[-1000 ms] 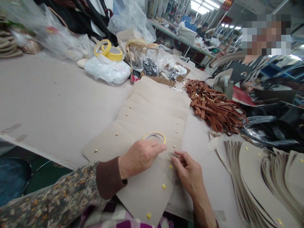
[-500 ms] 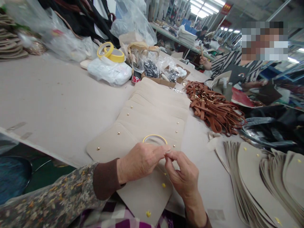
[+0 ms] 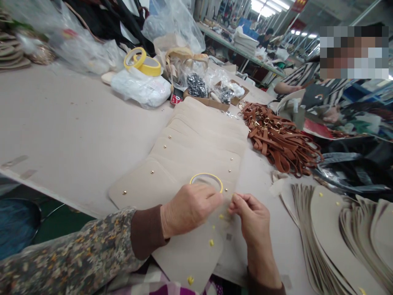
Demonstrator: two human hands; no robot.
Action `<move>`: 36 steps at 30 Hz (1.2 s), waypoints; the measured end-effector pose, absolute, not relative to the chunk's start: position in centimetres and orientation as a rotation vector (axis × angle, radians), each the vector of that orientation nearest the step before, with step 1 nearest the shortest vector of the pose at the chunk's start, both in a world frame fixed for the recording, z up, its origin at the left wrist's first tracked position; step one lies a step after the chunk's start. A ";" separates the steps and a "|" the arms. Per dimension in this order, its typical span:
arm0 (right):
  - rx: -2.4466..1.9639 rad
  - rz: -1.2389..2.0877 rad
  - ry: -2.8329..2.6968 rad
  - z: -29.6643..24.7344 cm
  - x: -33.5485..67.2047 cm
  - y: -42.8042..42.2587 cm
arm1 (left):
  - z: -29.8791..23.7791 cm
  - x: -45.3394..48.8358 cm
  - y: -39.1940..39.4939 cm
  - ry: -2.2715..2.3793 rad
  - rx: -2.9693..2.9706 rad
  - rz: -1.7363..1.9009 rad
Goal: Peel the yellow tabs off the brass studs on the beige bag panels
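Observation:
My left hand rests knuckles-up on a beige flap piece, fingers curled and pressed down by a thin yellow tape ring. My right hand is just to its right, fingers pinched together near a small yellow dot on the beige pieces; what it pinches is too small to make out. A fanned row of beige flap pieces with gold studs runs away from my hands across the table.
Brown leather straps with gold clips lie in a heap at the right. A stack of beige pieces fans out at the lower right. Yellow tape rolls sit on a white bag; plastic bags and boxes stand behind. A person in a striped top works at the far right.
My right hand moved from the flap up to meet my left fingertips, then shifted right and down with fingers pinched. My left hand stayed on the flap.

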State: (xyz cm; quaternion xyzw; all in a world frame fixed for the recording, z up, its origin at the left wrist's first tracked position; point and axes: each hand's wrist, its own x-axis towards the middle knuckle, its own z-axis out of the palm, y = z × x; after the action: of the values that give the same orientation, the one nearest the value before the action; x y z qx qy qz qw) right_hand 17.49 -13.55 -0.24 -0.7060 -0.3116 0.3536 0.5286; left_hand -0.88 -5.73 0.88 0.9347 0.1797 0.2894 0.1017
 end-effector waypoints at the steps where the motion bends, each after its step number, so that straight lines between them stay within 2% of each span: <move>1: -1.731 0.843 -0.743 -0.4 18.2 -13.4 | 0.5 -0.8 -5.5 0.585 2.791 0.782; 6: -1.863 0.840 -0.867 -1.1 19.1 -13.0 | -0.9 -0.5 -5.0 0.682 2.833 0.397; 10: -1.954 0.743 -1.054 -1.3 18.6 -12.5 | -0.9 -0.5 -4.9 0.662 2.817 0.364; 17: -2.105 0.362 -1.447 -0.8 18.2 -11.4 | -0.8 -0.7 -4.9 0.644 2.779 0.348; 20: -2.154 0.444 -1.402 -0.6 18.2 -11.2 | -0.9 -0.6 -4.9 0.659 2.768 0.343; 24: -2.113 0.669 -1.071 -1.1 18.5 -11.8 | -0.9 -0.6 -4.8 0.678 2.765 0.334; 27: -2.022 0.693 -0.964 -1.7 18.7 -12.9 | -0.8 -0.6 -4.9 0.678 2.770 0.334; 36: -2.062 0.174 -1.527 -1.9 17.9 -12.4 | -0.9 -0.9 -4.9 0.641 2.805 0.363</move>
State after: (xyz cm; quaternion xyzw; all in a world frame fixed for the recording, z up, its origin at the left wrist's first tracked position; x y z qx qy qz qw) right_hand 17.89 -12.41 -1.94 -0.7695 -0.5698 0.0649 0.2810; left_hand -0.88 -4.87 -0.92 0.9602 0.2193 0.1243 0.1206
